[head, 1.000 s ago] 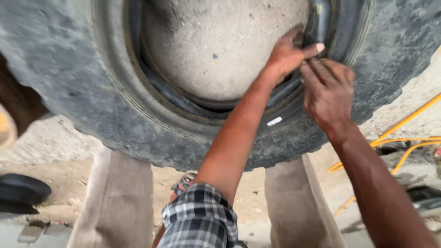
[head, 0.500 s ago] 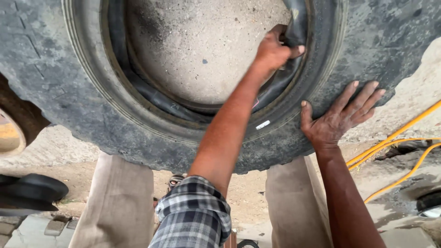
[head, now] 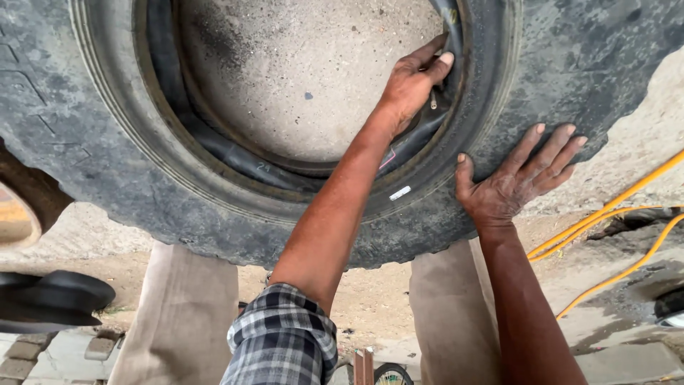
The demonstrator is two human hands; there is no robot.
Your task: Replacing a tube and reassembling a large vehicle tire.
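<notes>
Left hand (head: pixel 412 84): our grip pinches the black inner tube (head: pixel 235 158) at upper centre, inside the bead | right hand (head: pixel 514 182): fingers spread, flat on the tyre (head: pixel 85 164) sidewall at right | yellow hoses (head: pixel 613 214) on ground, right edge.

A rolled-up plaid sleeve (head: pixel 281 342) in dark grey and white covers the left upper arm; tan trousers (head: pixel 182 314) below.

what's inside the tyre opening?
Black inner tube lies along the tyre rim; left hand presses it in. Sandy ground shows through. The tube's run deeper inside the casing is hidden.
</notes>
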